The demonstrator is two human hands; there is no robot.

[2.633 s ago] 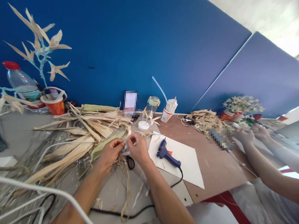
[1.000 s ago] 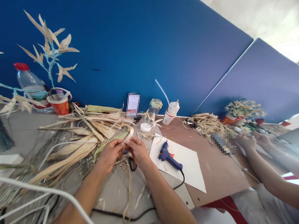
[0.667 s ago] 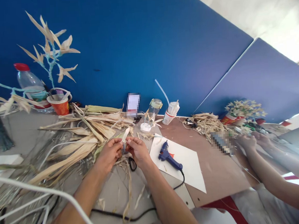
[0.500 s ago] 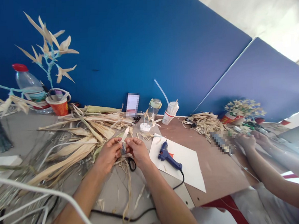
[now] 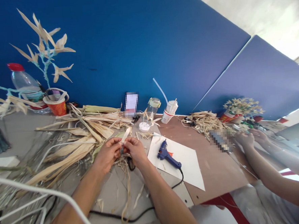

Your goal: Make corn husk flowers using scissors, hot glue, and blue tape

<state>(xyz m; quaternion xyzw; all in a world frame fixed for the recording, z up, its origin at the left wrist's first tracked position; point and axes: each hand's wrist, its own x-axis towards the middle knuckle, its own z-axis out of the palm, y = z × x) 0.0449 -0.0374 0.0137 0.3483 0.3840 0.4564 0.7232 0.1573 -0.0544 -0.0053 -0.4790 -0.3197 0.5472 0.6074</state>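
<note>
1. Two hands met just left of the blue glue gun (image 5: 167, 155): my left hand (image 5: 107, 154) and right hand (image 5: 134, 150) both pinched one pale husk strip (image 5: 125, 135), its tip pointing up and away from me.
2. I judged the fingertip grip was meant to keep the narrow strip taut and off the table (image 5: 114, 192).
3. Dry corn husks (image 5: 72, 143) lay heaped left of the glue gun, within reach of my left hand, and black scissors (image 5: 130, 163) sat just beneath my right hand.
4. A co-worker's hand (image 5: 244, 138) worked well right of the glue gun.
5. Against the earliest frame, the strip now stood clear above my fingers; the hands had barely shifted.
</note>
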